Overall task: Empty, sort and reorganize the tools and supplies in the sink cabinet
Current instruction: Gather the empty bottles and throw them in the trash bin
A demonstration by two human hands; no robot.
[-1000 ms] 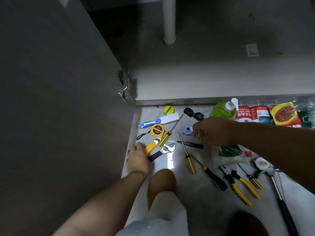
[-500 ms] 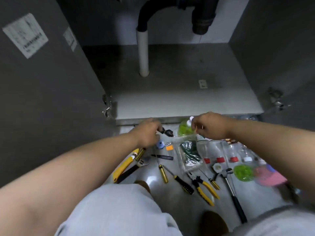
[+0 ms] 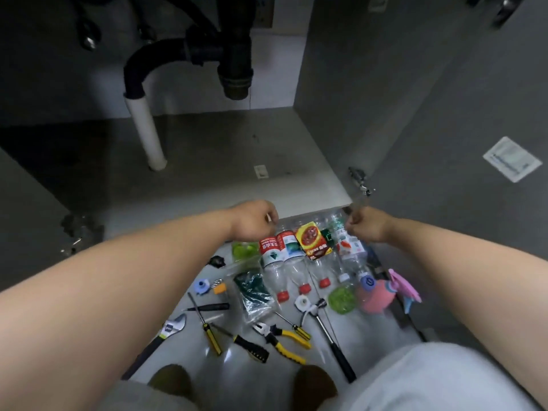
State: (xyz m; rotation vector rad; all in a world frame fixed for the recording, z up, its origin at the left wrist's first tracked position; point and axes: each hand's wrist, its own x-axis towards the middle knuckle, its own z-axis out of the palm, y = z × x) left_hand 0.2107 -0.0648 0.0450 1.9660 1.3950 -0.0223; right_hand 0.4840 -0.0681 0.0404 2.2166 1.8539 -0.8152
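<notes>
Several clear plastic bottles with red and white caps lie side by side on the floor, bases toward the open sink cabinet. My left hand curls its fingers at the left end of the row. At the right end my right hand does the same. Whether the fingers truly grip the bottle bases is hard to see. The cabinet floor holds nothing but a small label.
On the floor lie an adjustable wrench, screwdrivers, yellow pliers, a hammer, a plastic bag with a green pad, a green soap bottle and pink cloth. A drain pipe stands inside the cabinet; both doors are open.
My head has lifted and turned right. My left hand moved from the tools to the bottle row. The plastic bag my right hand held now lies on the floor.
</notes>
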